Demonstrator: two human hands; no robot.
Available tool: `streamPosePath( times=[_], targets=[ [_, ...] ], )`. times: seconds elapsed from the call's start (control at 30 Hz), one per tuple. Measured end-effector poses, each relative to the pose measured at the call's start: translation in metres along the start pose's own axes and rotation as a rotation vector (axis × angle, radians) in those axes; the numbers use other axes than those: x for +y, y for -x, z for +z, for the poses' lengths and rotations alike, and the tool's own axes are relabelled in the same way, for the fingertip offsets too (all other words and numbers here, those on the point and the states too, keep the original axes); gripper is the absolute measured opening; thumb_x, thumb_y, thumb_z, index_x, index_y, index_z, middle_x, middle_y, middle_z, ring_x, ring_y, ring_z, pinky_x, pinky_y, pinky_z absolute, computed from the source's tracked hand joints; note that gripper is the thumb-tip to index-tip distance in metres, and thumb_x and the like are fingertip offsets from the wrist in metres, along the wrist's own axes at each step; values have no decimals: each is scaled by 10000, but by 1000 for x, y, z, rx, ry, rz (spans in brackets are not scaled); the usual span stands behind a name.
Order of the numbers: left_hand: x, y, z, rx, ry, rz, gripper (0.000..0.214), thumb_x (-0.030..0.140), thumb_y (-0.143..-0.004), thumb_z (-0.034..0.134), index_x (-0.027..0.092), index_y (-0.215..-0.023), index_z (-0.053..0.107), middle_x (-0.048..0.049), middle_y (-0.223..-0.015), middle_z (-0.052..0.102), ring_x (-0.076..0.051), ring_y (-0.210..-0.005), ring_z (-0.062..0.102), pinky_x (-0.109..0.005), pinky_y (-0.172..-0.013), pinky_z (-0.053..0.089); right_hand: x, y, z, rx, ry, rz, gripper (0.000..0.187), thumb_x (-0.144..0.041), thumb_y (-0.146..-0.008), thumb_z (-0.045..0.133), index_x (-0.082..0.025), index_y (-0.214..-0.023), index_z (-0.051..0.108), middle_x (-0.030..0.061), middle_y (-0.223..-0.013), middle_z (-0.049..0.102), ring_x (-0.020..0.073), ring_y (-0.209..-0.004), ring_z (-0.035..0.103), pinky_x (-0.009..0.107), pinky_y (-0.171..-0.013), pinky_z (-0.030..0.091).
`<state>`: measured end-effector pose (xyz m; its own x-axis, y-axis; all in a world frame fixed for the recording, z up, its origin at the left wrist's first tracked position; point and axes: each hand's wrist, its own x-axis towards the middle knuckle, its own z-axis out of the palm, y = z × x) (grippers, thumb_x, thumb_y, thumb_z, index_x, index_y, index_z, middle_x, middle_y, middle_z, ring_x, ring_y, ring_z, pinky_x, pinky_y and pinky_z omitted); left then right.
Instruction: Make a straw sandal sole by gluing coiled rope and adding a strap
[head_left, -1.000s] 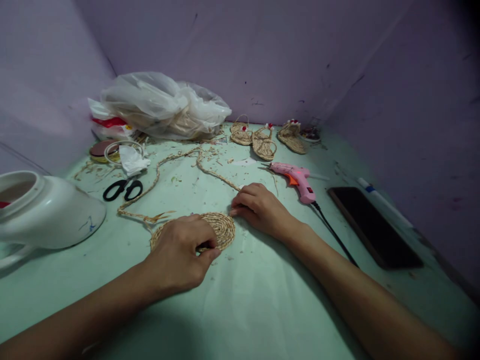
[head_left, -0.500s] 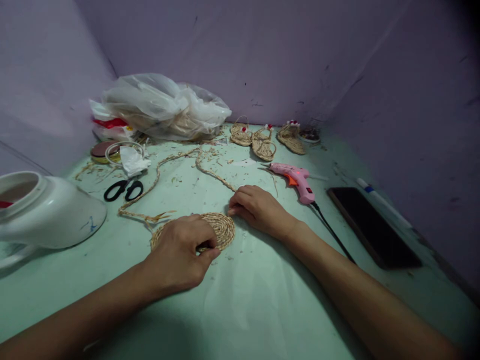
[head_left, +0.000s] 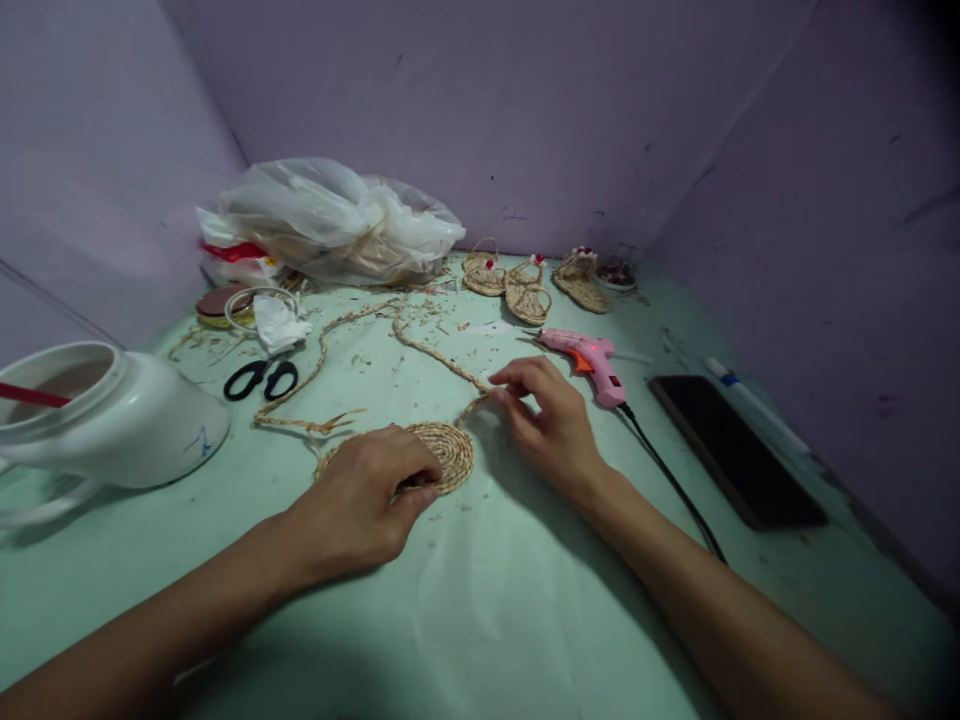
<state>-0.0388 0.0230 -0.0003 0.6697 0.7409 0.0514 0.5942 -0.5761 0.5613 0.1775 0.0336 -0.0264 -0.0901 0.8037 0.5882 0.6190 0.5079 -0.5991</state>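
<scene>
A flat coil of braided straw [head_left: 450, 455] lies on the green tabletop, its left part covered by my left hand [head_left: 379, 490]. The fingers of that hand are curled over the coil, gripping it. From the coil's right edge the straw braid [head_left: 442, 355] runs up to my right hand [head_left: 547, 420], which pinches it between thumb and fingertips. Beyond, the braid loops back across the table and comes down on the left to a frayed end near the coil.
Right of centre lies a pink glue gun [head_left: 589, 358] with a black cord, beside a dark phone [head_left: 731, 450] and a pen [head_left: 757, 405]. Left are black-handled scissors [head_left: 262, 380] and a white pitcher [head_left: 150, 420]. Behind stand a plastic bag [head_left: 337, 225] and several small woven slippers [head_left: 525, 290].
My right hand has moved from the coil's edge up and to the right, pulling a stretch of braid away from it. My left hand stays on the coil; the view has shifted slightly.
</scene>
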Motion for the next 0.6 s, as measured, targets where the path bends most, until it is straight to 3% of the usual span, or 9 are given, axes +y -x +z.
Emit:
streamPosePath(
  times=[0.1,0.23,0.37,0.6],
  targets=[
    [-1,3,-9,-51,85,-23,155,87,-762,524,186,-841,615,1,-799,622,-144,-749,553,-276,-687,415,-17,17,-10,-155,-119,-24,76,-122,-832,552,-162,-859,611,45,-811,593,139,-701,561,269,-633,470],
    [-3,4,-6,-46,26,-15,113,89,-720,591,181,-769,633,-24,-827,612,-179,-824,556,-297,-721,427,-26,34,-8,-353,-31,-112,108,-150,-812,603,-153,-907,656,84,-892,628,176,-787,594,295,-665,490],
    [-5,2,6,38,15,35,111,106,-757,580,180,-700,639,-36,-795,620,-186,-824,555,-309,-729,435,-28,35,5,-332,42,-160,100,-148,-810,588,-145,-860,674,88,-847,653,185,-747,600,308,-649,492],
    [-7,0,14,108,74,55,124,94,-721,593,162,-636,652,-42,-710,622,-184,-752,556,-306,-683,449,-37,31,13,-313,124,-113,136,-83,-738,564,-143,-791,675,74,-763,650,188,-680,589,306,-599,477]
  ],
)
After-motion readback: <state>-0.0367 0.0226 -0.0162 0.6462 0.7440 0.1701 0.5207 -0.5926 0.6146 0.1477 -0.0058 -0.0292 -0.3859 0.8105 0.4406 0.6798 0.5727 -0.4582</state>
